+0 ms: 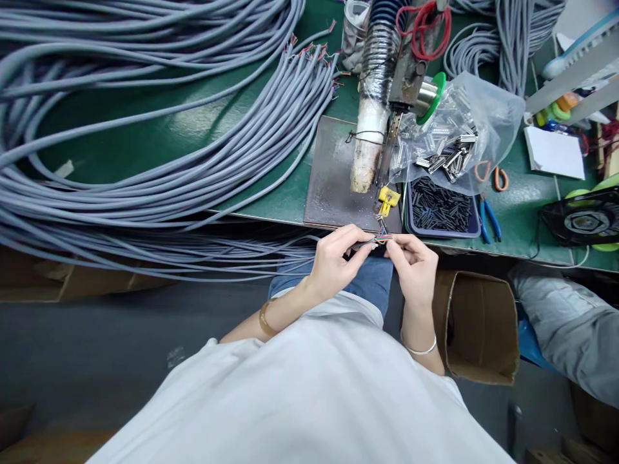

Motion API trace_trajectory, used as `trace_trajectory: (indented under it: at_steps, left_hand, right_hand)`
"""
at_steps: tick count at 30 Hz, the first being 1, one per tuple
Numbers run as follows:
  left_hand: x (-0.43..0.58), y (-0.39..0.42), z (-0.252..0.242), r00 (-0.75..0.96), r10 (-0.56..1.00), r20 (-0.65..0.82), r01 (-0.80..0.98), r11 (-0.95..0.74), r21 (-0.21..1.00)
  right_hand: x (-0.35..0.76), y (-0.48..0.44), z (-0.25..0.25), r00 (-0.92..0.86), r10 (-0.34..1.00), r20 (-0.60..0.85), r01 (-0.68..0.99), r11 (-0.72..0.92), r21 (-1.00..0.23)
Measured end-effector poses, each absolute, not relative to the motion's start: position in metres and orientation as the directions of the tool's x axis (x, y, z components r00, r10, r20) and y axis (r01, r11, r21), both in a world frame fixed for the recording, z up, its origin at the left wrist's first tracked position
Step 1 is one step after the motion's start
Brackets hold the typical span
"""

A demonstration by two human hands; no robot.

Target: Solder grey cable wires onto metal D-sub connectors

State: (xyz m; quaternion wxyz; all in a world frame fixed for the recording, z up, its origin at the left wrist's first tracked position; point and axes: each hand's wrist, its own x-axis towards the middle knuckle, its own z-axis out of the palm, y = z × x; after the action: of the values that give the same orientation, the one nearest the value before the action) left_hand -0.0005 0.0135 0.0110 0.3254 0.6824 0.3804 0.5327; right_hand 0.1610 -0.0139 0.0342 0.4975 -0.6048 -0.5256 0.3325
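Note:
My left hand (342, 258) pinches the end of a grey cable at the table's front edge. Thin coloured wires (383, 239) fan out of that end towards my right hand (412, 261), whose thumb and fingers are closed on them. Just beyond my fingertips a yellow clip (387, 200) lies at the edge of a dark board (333, 174), with a small metal part by it. Above the clip comes down the tip of a soldering iron (388, 145), beside a white-ended flexible duct (367, 145).
Bundled grey cables (251, 142) cover the left of the green table. At right are a tray of short black tubes (441, 206), a bag of metal connectors (488, 122), blue-handled pliers (490, 219) and a fan (583, 219). A cardboard box (478, 328) stands below, near another person's leg (570, 322).

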Motion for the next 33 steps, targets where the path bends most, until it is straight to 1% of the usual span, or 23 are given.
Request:
trace_trajectory:
  at_steps: [4,9,13,15,17,20,22,23,25,26,27,29,31,33]
  left_hand:
    - [0.002,0.013,0.006,0.16,0.8,0.579,0.258,-0.6,0.758]
    - [0.006,0.013,-0.002,0.204,0.74,0.64,0.332,-0.668,0.666]
    - [0.006,0.013,-0.003,0.231,0.704,0.672,0.365,-0.703,0.611]
    - [0.006,0.013,-0.003,0.261,0.692,0.673,0.377,-0.715,0.589]
    - [0.006,0.014,-0.002,0.3,0.696,0.652,0.384,-0.714,0.586]
    - [0.007,0.013,0.0,0.323,0.744,0.585,0.355,-0.668,0.654]
    - [0.008,0.012,0.001,0.288,0.815,0.504,0.305,-0.576,0.758]
    - [0.008,0.012,0.001,0.256,0.86,0.442,0.258,-0.501,0.826]
    - [0.009,0.012,0.002,0.213,0.941,0.263,0.09,-0.287,0.954]
    - [0.009,0.012,0.003,0.227,0.961,0.159,-0.024,-0.158,0.987]
    - [0.009,0.013,0.003,0.27,0.961,0.064,-0.135,-0.028,0.99]
    - [0.008,0.016,0.003,0.389,0.919,-0.059,-0.295,0.185,0.938]
    - [0.007,0.018,0.003,0.467,0.878,-0.108,-0.379,0.31,0.872]
    - [0.006,0.019,0.002,0.492,0.863,-0.116,-0.434,0.358,0.826]
  right_hand:
    - [0.157,-0.011,0.022,0.225,0.972,0.07,0.189,0.027,-0.982]
    - [0.161,-0.008,0.013,0.231,0.972,0.039,0.14,0.007,-0.99]
    - [0.165,-0.006,0.01,0.193,0.98,0.039,0.109,0.019,-0.994]
    - [0.166,-0.006,0.011,0.184,0.982,0.044,0.137,0.018,-0.99]
    - [0.167,-0.007,0.014,0.183,0.981,0.062,0.223,0.02,-0.975]
    - [0.166,-0.01,0.019,0.168,0.975,0.143,0.376,0.071,-0.924]
    - [0.164,-0.012,0.02,0.152,0.958,0.242,0.465,0.147,-0.873]
    - [0.162,-0.013,0.02,0.14,0.94,0.311,0.515,0.199,-0.833]
    - [0.159,-0.013,0.018,0.088,0.878,0.471,0.622,0.321,-0.714]
    - [0.158,-0.013,0.017,0.048,0.837,0.546,0.666,0.381,-0.642]
    - [0.156,-0.013,0.016,0.005,0.794,0.608,0.698,0.433,-0.571]
    - [0.155,-0.011,0.014,-0.062,0.724,0.687,0.729,0.504,-0.464]
    - [0.154,-0.01,0.013,-0.096,0.69,0.717,0.739,0.532,-0.413]
    - [0.154,-0.008,0.013,-0.103,0.689,0.718,0.736,0.538,-0.411]
